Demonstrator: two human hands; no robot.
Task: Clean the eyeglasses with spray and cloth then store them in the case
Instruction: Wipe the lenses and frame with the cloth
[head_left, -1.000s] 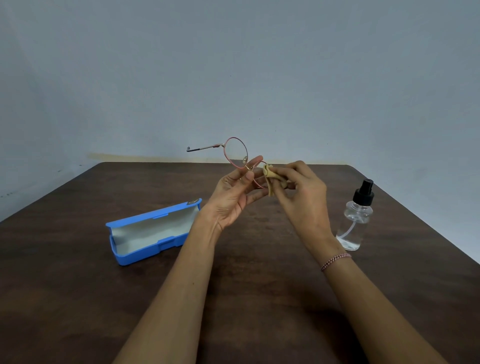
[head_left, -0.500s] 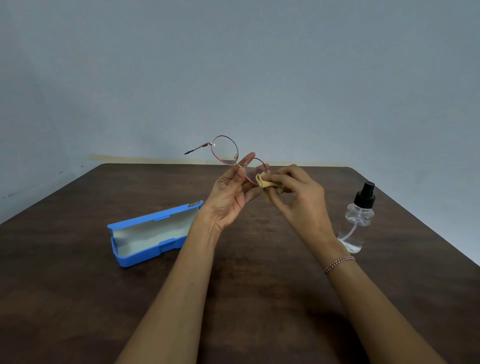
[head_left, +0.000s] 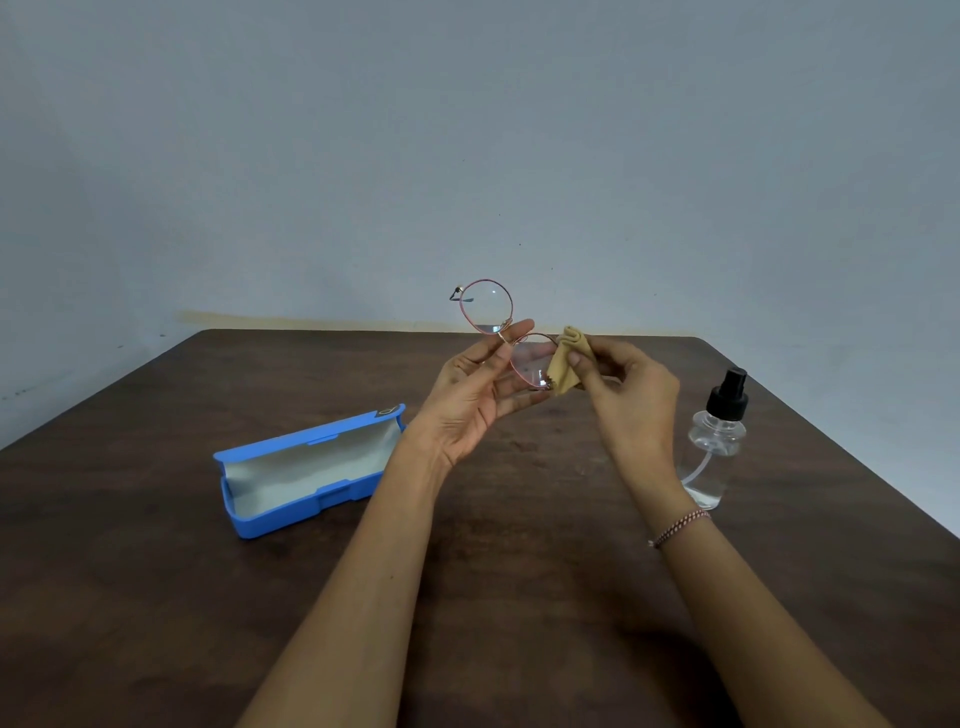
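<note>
1. The eyeglasses (head_left: 488, 306) are up in the air above the middle of the tabletop (head_left: 156, 597). They are tilted, with one lens high and to the far left and the other low, against the cloth (head_left: 566, 364).
2. The left hand (head_left: 467, 400) pinches the frame at the bridge, its other fingers loosely spread behind the lower lens.
3. The right hand (head_left: 628, 395) pinches the bunched tan cloth between thumb and fingertips, touching it to the right rim of that lower lens.
4. My read is that we're in the wiping stage. I can't tell whether the lenses are wet. What's left is finishing both lenses, folding the arms and putting the glasses away.
5. The blue case (head_left: 301, 473) lies open on the left, pale lining showing, well apart from the hands.
6. The spray bottle (head_left: 714, 441) stands upright on the right, just beside the right wrist with its bracelet (head_left: 678, 527). That's the one thing a careless forearm could knock over.
</note>
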